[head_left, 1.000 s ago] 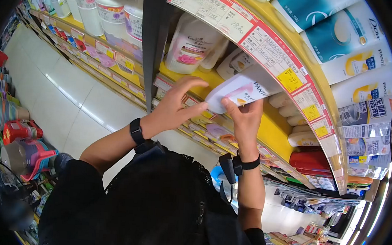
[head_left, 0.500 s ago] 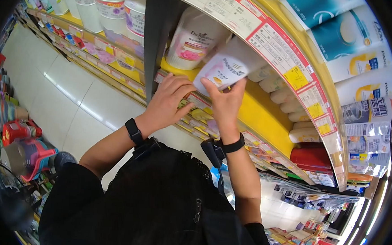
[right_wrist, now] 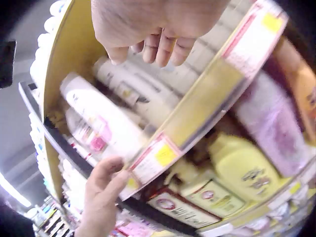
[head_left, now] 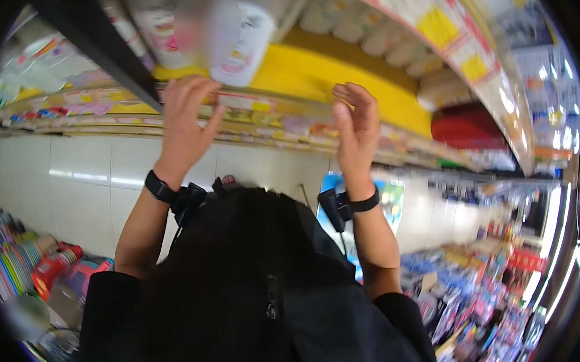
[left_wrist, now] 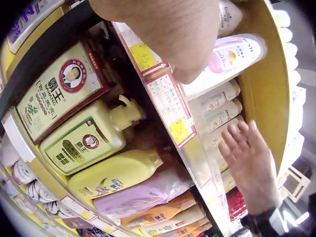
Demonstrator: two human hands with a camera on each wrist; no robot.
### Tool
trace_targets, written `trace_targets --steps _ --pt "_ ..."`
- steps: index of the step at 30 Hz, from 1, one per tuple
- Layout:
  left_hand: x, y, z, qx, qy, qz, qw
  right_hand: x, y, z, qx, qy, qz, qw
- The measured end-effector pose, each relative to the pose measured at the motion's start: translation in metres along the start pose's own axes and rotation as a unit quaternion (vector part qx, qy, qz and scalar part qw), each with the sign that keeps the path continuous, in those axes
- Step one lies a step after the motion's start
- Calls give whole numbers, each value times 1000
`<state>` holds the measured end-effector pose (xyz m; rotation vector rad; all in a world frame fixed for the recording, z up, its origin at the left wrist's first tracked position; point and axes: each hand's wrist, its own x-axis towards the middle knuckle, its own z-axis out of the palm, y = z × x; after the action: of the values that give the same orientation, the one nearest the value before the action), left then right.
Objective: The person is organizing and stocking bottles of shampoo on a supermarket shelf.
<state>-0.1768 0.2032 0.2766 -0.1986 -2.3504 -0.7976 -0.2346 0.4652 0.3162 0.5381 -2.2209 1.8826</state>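
Observation:
A white Pantene bottle with a pink design [head_left: 242,45] stands upright near the front edge of the yellow shelf [head_left: 310,69], beside a larger bottle with a rose label [head_left: 163,30]. Just below and left of it in the head view, my left hand [head_left: 187,118] lies at the shelf edge, fingers slightly bent, holding nothing; the right wrist view shows this hand [right_wrist: 102,197] by the price strip. My right hand [head_left: 357,129] hovers right of the bottle, fingers loosely bent and empty. In the left wrist view the right hand [left_wrist: 249,168] is apart from the bottle [left_wrist: 234,57].
Several pale bottles [head_left: 359,26] stand farther back on the shelf, with a red item [head_left: 475,132] at its right. A dark upright post [head_left: 90,33] borders the left side. Lower shelves hold yellow-green bottles [left_wrist: 116,173] and a boxed product [left_wrist: 61,89]. Stacked goods [head_left: 474,312] lie behind at right.
My right hand has let go of the Pantene bottle and moved right, away from it. The bottle now stands on the shelf. The head view has turned, and my left hand remains near the shelf edge.

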Motion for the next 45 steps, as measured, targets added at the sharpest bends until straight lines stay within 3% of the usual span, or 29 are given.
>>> trace_targets --steps 1,3,5,10,17,21,23,24,27,28,29,30,33,38,41,45 --pt "0 -1 1 -2 5 10 1000 -12 4 -24 36 23 44 998" --pt "0 -2 4 16 8 26 999 -37 34 -81 -40 103 32 993" --pt "0 -6 5 8 0 41 999 -72 47 -136 -46 196 93 975" --pt "-1 -5 11 54 19 52 997 -178 75 -245 -40 392 246 885" --pt "-1 -1 13 54 23 30 998 -283 132 -306 -93 413 428 799" --pt "-4 7 11 38 43 -8 998 -289 172 -311 -228 249 441 832" --pt "-8 15 14 29 58 -31 997 -277 182 -303 -372 134 348 850" --pt "-10 22 16 18 89 -30 995 -272 189 -302 -337 106 348 868" --pt "-23 37 23 2 123 -32 992 -249 206 -302 -477 -38 269 836" --pt "-28 45 28 -12 127 -33 991 -242 207 -299 -472 -46 267 839" --pt "-34 54 31 -26 129 -34 991 -234 208 -296 -507 -106 271 811" --pt "-44 60 35 -13 121 -61 991 -230 212 -296 -540 -165 272 779" --pt "-74 80 45 44 73 -89 992 -235 245 -300 -572 -255 197 755" --pt "-150 95 43 89 4 -191 977 -233 274 -302 -587 -303 161 733" --pt "-204 99 36 115 -13 -235 965 -231 281 -305 -571 -303 133 752" --pt "-254 113 29 113 -23 -310 944 -225 284 -309 -564 -332 137 744"
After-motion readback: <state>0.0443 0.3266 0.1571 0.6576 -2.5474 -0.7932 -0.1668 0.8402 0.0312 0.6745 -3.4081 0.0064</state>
